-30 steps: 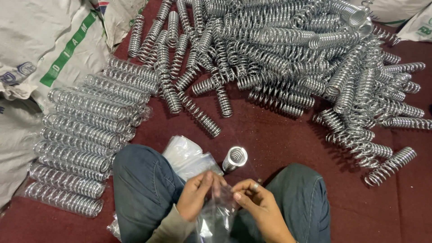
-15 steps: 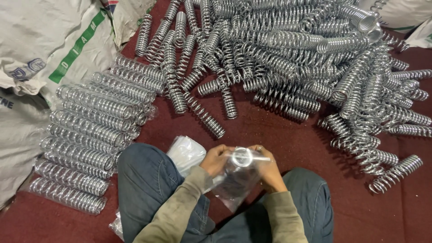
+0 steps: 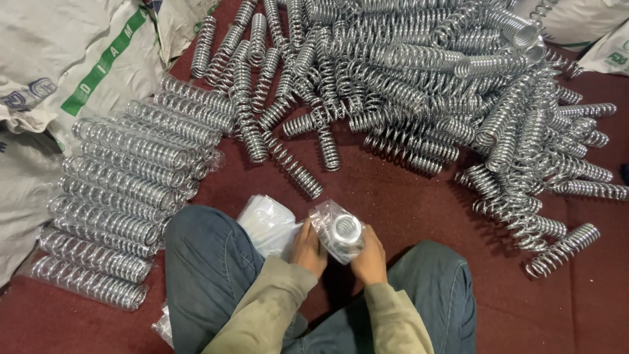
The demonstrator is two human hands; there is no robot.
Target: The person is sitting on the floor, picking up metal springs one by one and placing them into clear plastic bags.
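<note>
Spring (image 3: pixel 345 231): upright, end-on to the camera, inside a clear plastic bag (image 3: pixel 327 216), between both hands | left hand (image 3: pixel 309 248): closed on the bagged spring's left side | right hand (image 3: pixel 370 257): gripping its right side | nearby: stack of clear bags (image 3: pixel 267 223) just left; loose springs (image 3: pixel 419 85) piled beyond on the red floor (image 3: pixel 406 196)
</note>
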